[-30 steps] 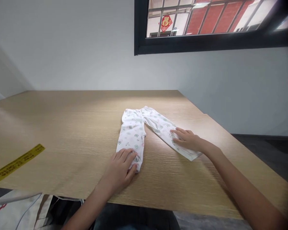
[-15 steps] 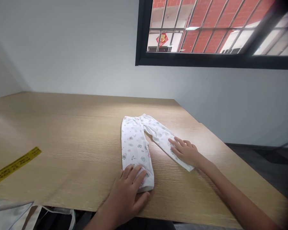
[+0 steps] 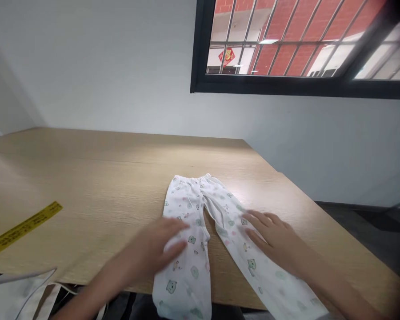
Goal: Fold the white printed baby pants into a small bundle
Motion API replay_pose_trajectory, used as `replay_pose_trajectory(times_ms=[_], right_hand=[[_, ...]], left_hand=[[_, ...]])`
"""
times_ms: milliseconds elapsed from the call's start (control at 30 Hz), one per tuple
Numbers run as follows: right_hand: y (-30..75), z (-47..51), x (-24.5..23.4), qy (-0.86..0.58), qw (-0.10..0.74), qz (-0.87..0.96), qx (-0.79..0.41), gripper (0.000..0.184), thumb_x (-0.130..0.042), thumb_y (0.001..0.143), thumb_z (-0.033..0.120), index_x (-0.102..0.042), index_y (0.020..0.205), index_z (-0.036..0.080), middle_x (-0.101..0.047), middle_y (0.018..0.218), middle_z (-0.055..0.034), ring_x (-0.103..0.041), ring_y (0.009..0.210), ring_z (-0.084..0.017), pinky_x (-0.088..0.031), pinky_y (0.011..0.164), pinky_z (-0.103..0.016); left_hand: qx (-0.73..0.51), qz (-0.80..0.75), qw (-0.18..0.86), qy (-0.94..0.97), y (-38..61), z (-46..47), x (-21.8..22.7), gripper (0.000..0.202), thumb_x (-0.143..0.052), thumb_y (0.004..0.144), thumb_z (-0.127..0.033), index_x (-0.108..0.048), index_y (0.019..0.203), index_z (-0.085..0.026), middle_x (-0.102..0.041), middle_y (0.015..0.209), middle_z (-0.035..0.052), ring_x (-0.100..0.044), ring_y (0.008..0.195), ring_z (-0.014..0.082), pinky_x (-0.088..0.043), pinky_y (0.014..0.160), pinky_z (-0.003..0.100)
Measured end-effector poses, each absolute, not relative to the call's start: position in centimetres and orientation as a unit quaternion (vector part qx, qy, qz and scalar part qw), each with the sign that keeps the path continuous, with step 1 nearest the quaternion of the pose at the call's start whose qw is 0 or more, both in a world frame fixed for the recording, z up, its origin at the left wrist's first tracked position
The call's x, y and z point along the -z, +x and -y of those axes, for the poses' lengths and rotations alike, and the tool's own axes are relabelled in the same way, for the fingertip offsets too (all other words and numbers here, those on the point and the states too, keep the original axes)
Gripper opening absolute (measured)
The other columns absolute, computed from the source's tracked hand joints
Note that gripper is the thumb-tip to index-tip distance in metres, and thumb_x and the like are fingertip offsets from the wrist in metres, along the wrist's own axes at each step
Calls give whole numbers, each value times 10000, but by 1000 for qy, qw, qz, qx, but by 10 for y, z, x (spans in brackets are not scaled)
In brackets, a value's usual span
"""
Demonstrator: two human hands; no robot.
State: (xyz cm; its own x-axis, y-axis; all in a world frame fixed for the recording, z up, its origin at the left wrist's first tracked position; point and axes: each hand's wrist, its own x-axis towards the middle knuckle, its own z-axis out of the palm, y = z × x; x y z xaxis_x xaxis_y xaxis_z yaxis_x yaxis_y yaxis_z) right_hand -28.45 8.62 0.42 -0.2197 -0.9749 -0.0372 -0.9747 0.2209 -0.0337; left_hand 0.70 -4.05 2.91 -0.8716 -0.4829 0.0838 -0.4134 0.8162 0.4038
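Small white baby trousers (image 3: pixel 200 231) with a printed animal pattern lie flat on the wooden table (image 3: pixel 96 186), waistband away from me. Both legs reach past the near table edge and hang over it. My left hand (image 3: pixel 153 249) rests flat on the left leg, fingers stretched out, a little blurred by motion. My right hand (image 3: pixel 275 238) lies flat on the right leg with its fingers spread. Neither hand grips the cloth.
A yellow ruler (image 3: pixel 22 229) lies on the table at the left. White cloth or a bag (image 3: pixel 16 293) shows below the table's near left edge. A grey wall and a black-framed barred window (image 3: pixel 300 49) stand behind; the table's right edge drops to a dark floor.
The trousers have been pulled toward me, so the leg ends now hang over the near edge. Both hands have slid up from the cuffs to the middle of the legs.
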Motion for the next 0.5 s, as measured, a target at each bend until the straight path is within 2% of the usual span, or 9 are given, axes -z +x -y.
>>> replay_pose_trajectory(times_ms=[133,233,267,333,400,500], right_hand=[[-286,0,-6,-709,30,-703,34,495,-179,915,393,-407,1314,211,-344,1346,13,-311,1214,-203,-354,976,-373],[-288,46,16,-720,26,-693,28,521,-176,931,389,-330,1368,150,-293,1378,-15,-258,1248,-233,-292,1016,-395],[-290,55,24,-725,18,-688,16,528,-163,938,387,-304,1382,138,-261,1393,-19,-224,1266,-247,-268,1025,-413],[-292,68,37,-726,1,-688,0,523,-143,948,377,-266,1401,146,-194,1418,-4,-160,1291,-266,-231,1032,-448],[-292,78,44,-712,-9,-702,-6,509,-138,952,372,-238,1412,178,-151,1428,16,-129,1301,-270,-209,1030,-476],[-290,95,47,-670,6,-742,4,504,-146,949,405,-219,1415,227,-139,1428,28,-123,1306,-264,-193,1022,-509]], left_hand=[[145,938,71,306,-44,105,-25,357,-330,898,-329,-494,1184,-193,-481,1230,40,-440,1129,224,-378,977,410],[152,941,44,300,-69,143,3,368,-285,897,-327,-534,1126,-181,-523,1174,59,-499,1050,212,-425,916,382],[151,942,40,297,-73,153,14,388,-284,898,-344,-499,1179,-188,-475,1239,57,-458,1116,211,-396,957,385],[144,942,42,301,-76,172,31,452,-273,901,-400,-367,1307,-224,-300,1381,33,-283,1269,220,-263,1056,444],[141,940,45,308,-77,189,41,487,-236,905,-450,-264,1360,-276,-173,1429,-3,-139,1327,217,-124,1083,511],[143,939,46,309,-79,212,45,488,-198,907,-484,-239,1362,-316,-165,1431,-14,-115,1334,195,-53,1076,540]])
